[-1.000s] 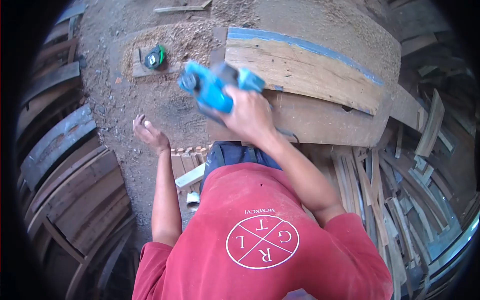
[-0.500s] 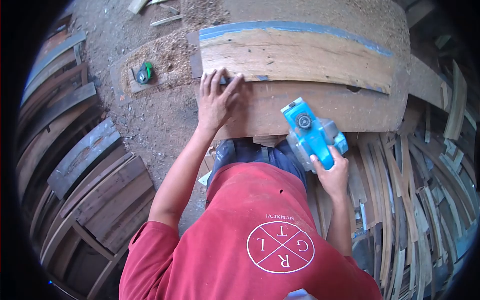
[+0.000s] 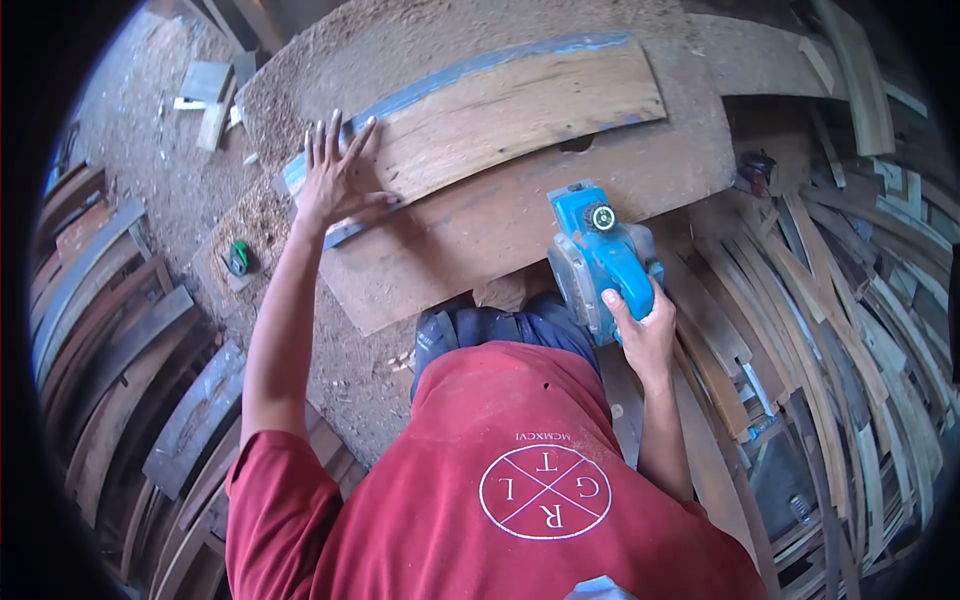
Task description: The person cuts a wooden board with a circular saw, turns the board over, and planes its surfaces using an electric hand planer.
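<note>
My left hand (image 3: 340,178) lies with fingers spread on the left end of a curved wooden board (image 3: 500,115), which has a blue-painted strip along its far edge. The board rests on a brown work surface (image 3: 460,250). At the right, my right hand (image 3: 648,335) grips the rear handle of a blue power planer (image 3: 605,250) with a round black knob on top. The planer is beside the near edge of the work surface, apart from the board.
A green and black tape measure (image 3: 238,259) sits at the left among wood shavings. Curved wooden pieces (image 3: 130,380) are stacked at the left, with many long strips (image 3: 820,380) at the right. Small offcuts (image 3: 207,82) lie at the upper left.
My left hand has come onto the board and moved to its left end. The planer, still in my right hand, has shifted from the left to the right. The board now appears more tilted.
</note>
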The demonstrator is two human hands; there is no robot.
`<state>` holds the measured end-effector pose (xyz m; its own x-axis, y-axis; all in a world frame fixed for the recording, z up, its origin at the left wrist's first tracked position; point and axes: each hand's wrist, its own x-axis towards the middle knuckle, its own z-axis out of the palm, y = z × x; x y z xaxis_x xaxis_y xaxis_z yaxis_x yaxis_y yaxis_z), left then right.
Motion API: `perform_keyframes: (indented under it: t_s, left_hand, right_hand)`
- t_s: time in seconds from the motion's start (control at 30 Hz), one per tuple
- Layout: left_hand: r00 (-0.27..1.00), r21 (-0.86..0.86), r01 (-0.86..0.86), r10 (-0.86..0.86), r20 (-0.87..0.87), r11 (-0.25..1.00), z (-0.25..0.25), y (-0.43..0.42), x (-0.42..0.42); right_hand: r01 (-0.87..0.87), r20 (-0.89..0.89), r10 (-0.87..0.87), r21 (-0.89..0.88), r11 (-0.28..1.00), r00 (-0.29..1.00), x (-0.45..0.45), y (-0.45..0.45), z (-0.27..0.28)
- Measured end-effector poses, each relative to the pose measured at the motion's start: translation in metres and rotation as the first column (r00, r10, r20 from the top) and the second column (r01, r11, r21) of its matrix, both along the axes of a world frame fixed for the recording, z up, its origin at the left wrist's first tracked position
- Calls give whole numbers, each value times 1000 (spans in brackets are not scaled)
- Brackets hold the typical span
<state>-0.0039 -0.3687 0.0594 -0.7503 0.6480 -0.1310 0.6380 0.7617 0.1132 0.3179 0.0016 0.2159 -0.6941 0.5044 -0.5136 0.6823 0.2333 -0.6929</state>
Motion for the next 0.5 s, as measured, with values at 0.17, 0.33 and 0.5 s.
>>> perform_keyframes:
  t_s: [0.17,0.33,0.5]
  left_hand:
    - [996,-145,-17,29,86,989,7,8,-2]
    - [976,-239,-155,186,113,959,8,21,61]
    - [914,-144,-386,399,74,911,-11,28,143]
  right_hand:
    - [149,3,-150,65,987,989,31,23,-7]
    - [248,-52,-245,76,966,968,49,39,-11]
    - [332,-85,-329,32,943,941,58,58,-18]
